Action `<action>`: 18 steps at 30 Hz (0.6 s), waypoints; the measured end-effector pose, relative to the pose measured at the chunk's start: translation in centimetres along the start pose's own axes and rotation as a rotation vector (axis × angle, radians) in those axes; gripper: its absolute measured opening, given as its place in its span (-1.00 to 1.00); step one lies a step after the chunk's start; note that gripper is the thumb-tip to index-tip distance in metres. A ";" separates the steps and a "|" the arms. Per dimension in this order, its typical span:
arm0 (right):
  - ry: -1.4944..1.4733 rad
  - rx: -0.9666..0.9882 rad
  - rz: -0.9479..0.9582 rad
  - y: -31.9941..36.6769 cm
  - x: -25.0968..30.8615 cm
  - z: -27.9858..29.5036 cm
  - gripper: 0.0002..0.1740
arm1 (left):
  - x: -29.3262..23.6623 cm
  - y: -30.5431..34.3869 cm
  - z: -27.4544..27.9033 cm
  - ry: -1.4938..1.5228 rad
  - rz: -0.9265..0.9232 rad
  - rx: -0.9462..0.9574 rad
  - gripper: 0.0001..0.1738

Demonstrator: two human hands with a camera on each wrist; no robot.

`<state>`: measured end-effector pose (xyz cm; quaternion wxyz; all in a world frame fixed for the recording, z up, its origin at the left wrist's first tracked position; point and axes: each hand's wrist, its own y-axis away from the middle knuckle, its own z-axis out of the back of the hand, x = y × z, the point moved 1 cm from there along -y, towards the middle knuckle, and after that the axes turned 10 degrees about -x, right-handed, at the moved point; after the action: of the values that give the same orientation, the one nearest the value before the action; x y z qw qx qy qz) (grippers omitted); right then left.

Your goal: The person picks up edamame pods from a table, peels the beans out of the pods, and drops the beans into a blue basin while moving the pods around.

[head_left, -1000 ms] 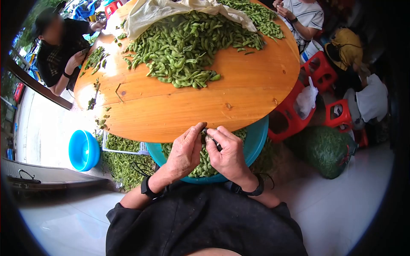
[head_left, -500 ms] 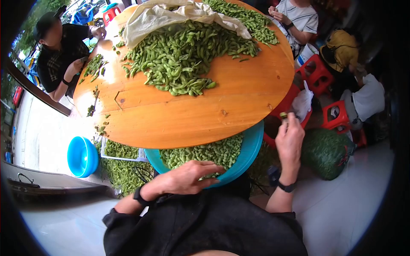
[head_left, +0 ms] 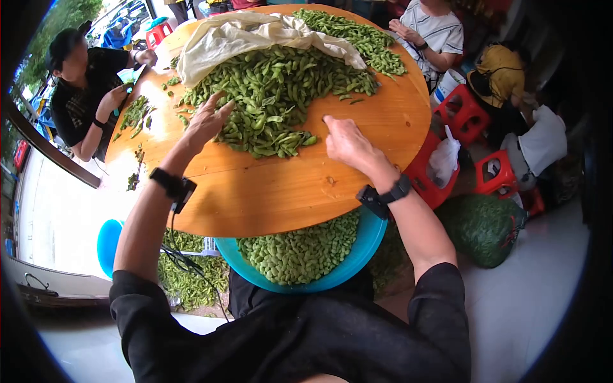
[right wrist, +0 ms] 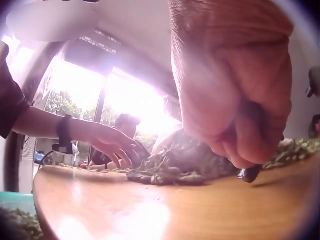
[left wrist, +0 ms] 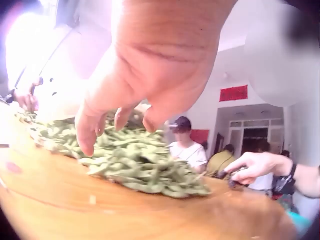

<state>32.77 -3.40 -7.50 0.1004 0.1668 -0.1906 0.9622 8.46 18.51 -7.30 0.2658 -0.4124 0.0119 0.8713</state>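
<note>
A heap of green soybean pods lies on the wooden table. At the heap's left side, my left hand reaches in with spread fingers, its fingertips close over the pods. My right hand is at the heap's right front, fingers curled and index finger pointing forward. From its curled fingers a small dark object sticks out low, near the tabletop; I cannot tell its kind. Below the table edge, a blue-green basin holds many pods.
Pale cloth covers the heap's back. More pods lie behind it. People sit at the left and right of the table. Red stools and a full green sack stand right. A blue bowl is at the left.
My hands were together over the basin, then separated, the right going out past the table's right edge with a pod. Now both reach forward over the table to the heap; that pod is gone.
</note>
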 end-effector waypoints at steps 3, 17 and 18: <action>-0.079 -0.035 0.034 -2.0 0.4 -1.6 -0.50 | -2.2 0.0 -3.3 -0.074 0.009 -0.117 -0.24; -0.254 -0.030 0.251 3.3 1.8 -1.4 -0.74 | -7.0 9.0 -4.7 -0.086 -0.298 0.201 -0.48; -0.258 -0.024 0.245 4.1 2.0 -1.1 -0.74 | -7.4 9.5 -4.4 -0.095 -0.312 0.239 -0.48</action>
<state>29.56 -6.39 -9.11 -0.0408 0.2633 -0.2323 0.9354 10.88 5.95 -6.71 0.4450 -0.3334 0.0388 0.8303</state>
